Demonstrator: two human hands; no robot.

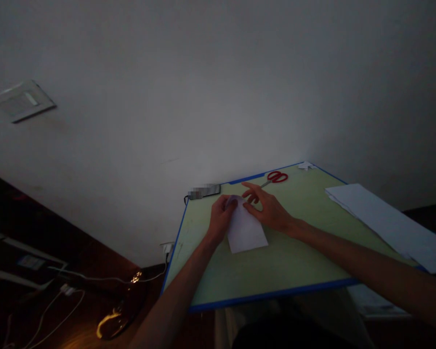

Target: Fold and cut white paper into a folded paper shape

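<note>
A small white sheet of paper [246,231] lies on a green board with a blue edge [283,264]. My left hand [221,217] presses on the sheet's far left corner with curled fingers. My right hand [267,206] rests on the far right corner, its fingers pinching the folded top edge. Both hands meet at the far end of the paper, where a fold shows.
Red-handled scissors [276,177] lie at the board's far edge. A stack of white sheets [388,224] sits on the right. A dark flat device [204,191] lies at the far left corner. Cables [69,291] run over the dark floor on the left.
</note>
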